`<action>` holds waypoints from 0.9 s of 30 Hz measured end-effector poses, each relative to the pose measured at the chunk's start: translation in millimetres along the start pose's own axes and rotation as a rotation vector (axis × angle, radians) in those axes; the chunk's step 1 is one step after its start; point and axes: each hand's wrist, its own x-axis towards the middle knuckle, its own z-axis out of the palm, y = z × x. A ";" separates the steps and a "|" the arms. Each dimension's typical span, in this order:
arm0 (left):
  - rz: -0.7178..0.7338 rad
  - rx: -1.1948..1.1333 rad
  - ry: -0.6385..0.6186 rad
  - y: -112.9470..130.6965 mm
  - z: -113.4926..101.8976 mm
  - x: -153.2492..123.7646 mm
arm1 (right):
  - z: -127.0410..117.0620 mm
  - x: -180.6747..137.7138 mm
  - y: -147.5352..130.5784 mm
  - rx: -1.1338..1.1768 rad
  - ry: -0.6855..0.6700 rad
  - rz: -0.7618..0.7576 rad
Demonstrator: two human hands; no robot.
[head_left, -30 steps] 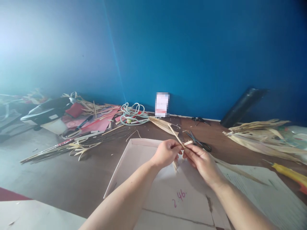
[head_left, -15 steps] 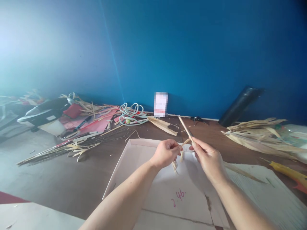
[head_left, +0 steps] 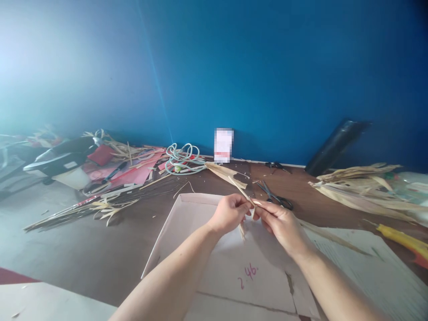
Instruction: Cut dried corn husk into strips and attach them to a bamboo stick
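Observation:
Both my hands meet above a flattened sheet of cardboard [head_left: 187,232] with pink writing on it. My left hand [head_left: 229,214] is closed in a pinch on a thin dried leaf strip [head_left: 239,188], whose free end slants up and to the left. My right hand [head_left: 279,223] is closed too, its fingertips pinching the same strip right beside the left fingers. A short frayed end of the strip hangs below the left hand. Black-handled scissors [head_left: 277,198] lie on the brown table just beyond my right hand.
A pile of dried leaves [head_left: 364,187] lies at the right, with a yellow tool [head_left: 401,240] nearer. A coiled pale cord [head_left: 183,160], red papers, long thin sticks [head_left: 100,205] and a black-and-white appliance [head_left: 63,162] fill the left. A dark roll [head_left: 334,147] leans on the blue wall.
Half a second ago my right hand held the strip's end up and away to the right. It has swung back to the left hand, and both hands pinch together again.

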 end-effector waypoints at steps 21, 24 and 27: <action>-0.075 -0.147 0.028 3.1 -1.8 -0.2 | -4.9 -4.3 -7.8 0.190 0.022 0.020; -0.069 -0.135 -0.003 2.0 -0.1 -0.7 | -3.9 -3.7 -6.4 0.147 -0.037 0.064; -0.065 -0.122 -0.024 0.8 1.3 -0.8 | -3.8 -1.6 -4.3 0.123 -0.047 0.086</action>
